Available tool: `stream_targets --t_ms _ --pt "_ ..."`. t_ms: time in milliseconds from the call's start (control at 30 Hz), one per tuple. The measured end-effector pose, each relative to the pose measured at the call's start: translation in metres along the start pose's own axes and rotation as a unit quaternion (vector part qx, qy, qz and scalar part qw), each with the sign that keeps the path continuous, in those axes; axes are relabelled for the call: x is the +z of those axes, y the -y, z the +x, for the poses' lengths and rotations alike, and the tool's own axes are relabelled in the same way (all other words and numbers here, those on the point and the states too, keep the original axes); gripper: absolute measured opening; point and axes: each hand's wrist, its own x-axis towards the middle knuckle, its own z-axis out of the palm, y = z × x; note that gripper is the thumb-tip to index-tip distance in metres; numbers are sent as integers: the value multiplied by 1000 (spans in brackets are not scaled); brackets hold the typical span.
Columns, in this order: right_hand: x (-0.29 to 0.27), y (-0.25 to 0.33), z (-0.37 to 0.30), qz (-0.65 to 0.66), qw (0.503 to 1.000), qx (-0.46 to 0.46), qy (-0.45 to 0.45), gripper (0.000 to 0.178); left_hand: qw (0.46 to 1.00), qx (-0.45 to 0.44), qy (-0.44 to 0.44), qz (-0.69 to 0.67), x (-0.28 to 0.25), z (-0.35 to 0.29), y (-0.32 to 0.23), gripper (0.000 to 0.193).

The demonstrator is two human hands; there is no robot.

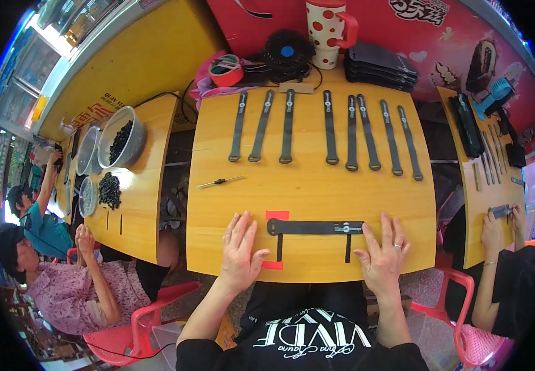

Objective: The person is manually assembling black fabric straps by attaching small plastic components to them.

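Note:
A black strap (pixel 310 228) with a slotted, rounded left end and a white print near its right end lies flat across the table in front of me. Below it, two short black strips (pixel 348 248) run toward the table's near edge. Red tape pieces (pixel 272 265) mark the surface by the strap's left end. My left hand (pixel 241 255) rests left of the strap, fingers stretched out and holding nothing. At the strap's other end, my right hand (pixel 383 255) lies with its fingers spread, the index finger at or beside the tip. It wears a ring.
Several black straps (pixel 288 127) lie in a row farther back. A thin black-handled tool (pixel 220 181) is at the left. Behind are a red tape roll (pixel 226 70), a fan (pixel 288 51), a spotted cup (pixel 326 34) and stacked black pieces (pixel 380 65). Other people sit at both side tables.

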Motion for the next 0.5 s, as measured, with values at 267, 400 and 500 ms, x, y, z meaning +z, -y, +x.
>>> stream_targets --t_ms 267,400,500 --pt "-2 7 2 -12 1000 4 7 47 993 24 23 112 -7 9 -19 55" --pt "1 6 0 -19 1000 9 5 48 993 45 21 109 -17 22 -19 45" --pt "1 6 3 -13 1000 8 2 49 996 30 -41 67 -22 41 8 33"
